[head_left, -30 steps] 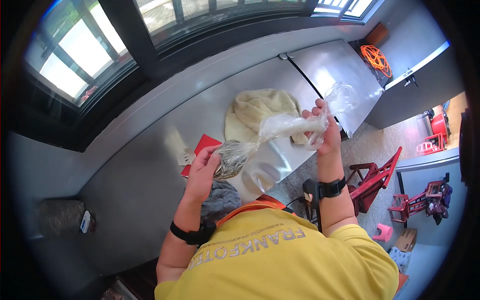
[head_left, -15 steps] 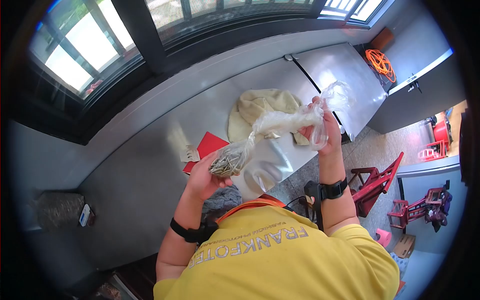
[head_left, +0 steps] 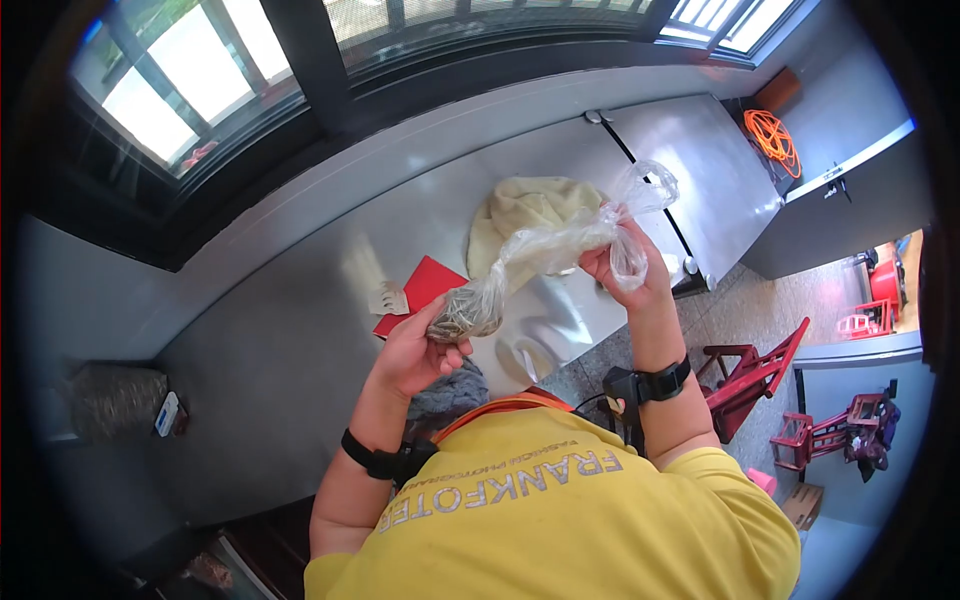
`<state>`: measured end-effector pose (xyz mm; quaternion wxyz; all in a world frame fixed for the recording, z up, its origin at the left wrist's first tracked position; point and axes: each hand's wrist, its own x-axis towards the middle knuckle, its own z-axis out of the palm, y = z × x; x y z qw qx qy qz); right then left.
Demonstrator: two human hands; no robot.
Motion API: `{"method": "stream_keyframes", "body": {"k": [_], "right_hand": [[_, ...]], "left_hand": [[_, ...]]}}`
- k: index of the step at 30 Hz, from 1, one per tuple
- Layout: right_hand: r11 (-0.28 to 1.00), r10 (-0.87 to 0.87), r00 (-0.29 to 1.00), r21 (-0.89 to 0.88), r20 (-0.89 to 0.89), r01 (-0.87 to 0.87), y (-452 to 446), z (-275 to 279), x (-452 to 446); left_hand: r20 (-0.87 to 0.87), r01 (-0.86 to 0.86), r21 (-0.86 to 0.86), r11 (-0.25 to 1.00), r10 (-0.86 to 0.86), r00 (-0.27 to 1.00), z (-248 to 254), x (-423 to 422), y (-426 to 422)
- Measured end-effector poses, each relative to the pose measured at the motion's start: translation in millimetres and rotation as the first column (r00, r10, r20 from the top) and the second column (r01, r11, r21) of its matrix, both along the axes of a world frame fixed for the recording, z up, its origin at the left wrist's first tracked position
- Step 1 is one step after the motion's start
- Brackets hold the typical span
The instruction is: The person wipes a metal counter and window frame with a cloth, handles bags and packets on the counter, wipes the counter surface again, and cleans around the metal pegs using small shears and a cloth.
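A clear plastic bag [head_left: 545,245] stretches between my two hands above the metal table. Its lower left end bulges with many thin, greyish-brown dried strips [head_left: 466,313], whose kind I cannot make out. My left hand [head_left: 418,357] cups this filled end from below, fingers curled round it. My right hand [head_left: 632,264] grips the gathered, twisted upper part, and loose plastic sticks out above and below the fingers. Behind the bag, a cream cloth [head_left: 520,205] lies crumpled on the table. Near my left hand are a red flat item [head_left: 428,282] and a pale paper piece [head_left: 387,299].
The shiny metal table [head_left: 300,340] runs under the windows. A wrapped bundle [head_left: 118,402] and a small white-and-blue item [head_left: 168,414] sit at far left. An orange cable coil [head_left: 772,140] is at back right. Red stools [head_left: 752,375] stand on the floor at right.
My right hand has come a little closer to my left, and the plastic between them hangs slacker and more bunched. The left hand keeps its hold. The view has shifted slightly.
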<state>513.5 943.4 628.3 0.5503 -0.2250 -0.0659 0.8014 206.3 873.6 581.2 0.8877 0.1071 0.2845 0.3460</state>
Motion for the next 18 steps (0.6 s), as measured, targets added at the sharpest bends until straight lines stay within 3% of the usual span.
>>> {"method": "stream_keyframes", "body": {"k": [6, 18], "right_hand": [[0.996, -0.058, 0.998, -0.061, 0.008, 0.059, -0.3, -0.8, -11.7], [0.998, 0.004, 0.994, -0.054, -0.107, -0.009, 2.8, -2.8, -20.2]], "left_hand": [[-0.053, -0.025, -0.011, 1.0, 0.024, 0.998, 0.1, -7.1, -3.8], [-0.002, -0.067, -0.012, 0.998, 0.067, 0.998, -10.3, -14.1, -10.0]]}}
